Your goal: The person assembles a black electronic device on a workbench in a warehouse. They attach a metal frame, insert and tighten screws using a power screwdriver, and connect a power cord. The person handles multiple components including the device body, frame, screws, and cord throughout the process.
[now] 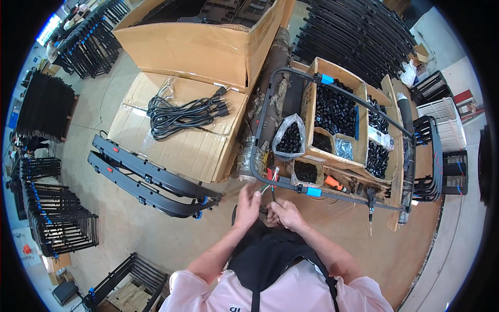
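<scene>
Wire [264, 189], pale, sits pinched in the left hand [248, 204]; right hand [285, 214] clamps black cable [273, 195] — tubular frame [287, 185] just ahead, cardboard parts box [310, 112] beyond.

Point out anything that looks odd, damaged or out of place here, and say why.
The wrapped pole beside the cardboard, near the left side of the black frame: its covering looks ragged and torn, with loose pieces sticking out.
</scene>
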Motion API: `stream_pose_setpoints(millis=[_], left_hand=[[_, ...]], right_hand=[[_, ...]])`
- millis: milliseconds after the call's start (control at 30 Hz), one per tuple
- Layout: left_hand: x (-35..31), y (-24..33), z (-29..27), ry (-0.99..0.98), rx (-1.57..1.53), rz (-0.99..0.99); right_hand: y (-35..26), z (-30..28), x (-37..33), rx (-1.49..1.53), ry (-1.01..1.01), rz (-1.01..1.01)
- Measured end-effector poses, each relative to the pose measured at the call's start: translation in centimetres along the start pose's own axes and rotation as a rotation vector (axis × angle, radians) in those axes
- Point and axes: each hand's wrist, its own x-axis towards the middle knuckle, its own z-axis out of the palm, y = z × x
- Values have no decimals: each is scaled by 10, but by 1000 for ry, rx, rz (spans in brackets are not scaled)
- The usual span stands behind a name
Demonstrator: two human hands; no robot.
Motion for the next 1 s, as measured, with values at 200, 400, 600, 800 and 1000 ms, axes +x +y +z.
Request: stream_pose_setpoints(millis=[200, 400, 600, 800, 1000], left_hand=[[-34, -5, -40, -556, 66, -381], [-53, -10, -20, -856, -17, -191], [-55, -11, -38, -593, 36, -212], [-52, -13, -37, -541, 116, -231], [-44, -7, -27, -504, -181, -432]], right_hand=[[-10, 11, 14, 230, 23, 3], [3, 14, 23, 266, 129, -73], [-80, -20, -13, -832, 317, -423], [-115, -70, 51, -824, 196, -132], [-82, -78, 106, -237, 313, -457]])
